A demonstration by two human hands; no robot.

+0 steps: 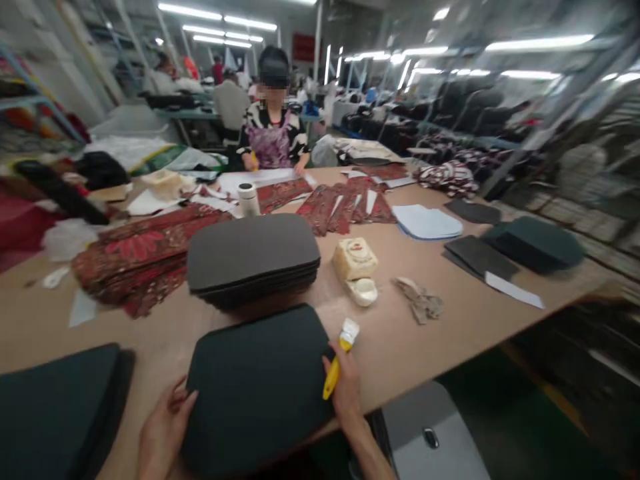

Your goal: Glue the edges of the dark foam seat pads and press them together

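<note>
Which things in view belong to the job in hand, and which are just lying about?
In the job:
dark panel, left hand at its edge
yellow brush, in the right hand
probably the grey panel stack

Apparently just lying about:
pale bottle
crumpled cloth
red patterned fabric
light-blue sheets

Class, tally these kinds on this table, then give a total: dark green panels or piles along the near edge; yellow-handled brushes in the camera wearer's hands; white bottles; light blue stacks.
Dark green panels or piles: 2 (centre piece, left pile)
Yellow-handled brush: 1, in the right hand
White bottle: 1
Light blue stack: 1
Total: 5
</note>
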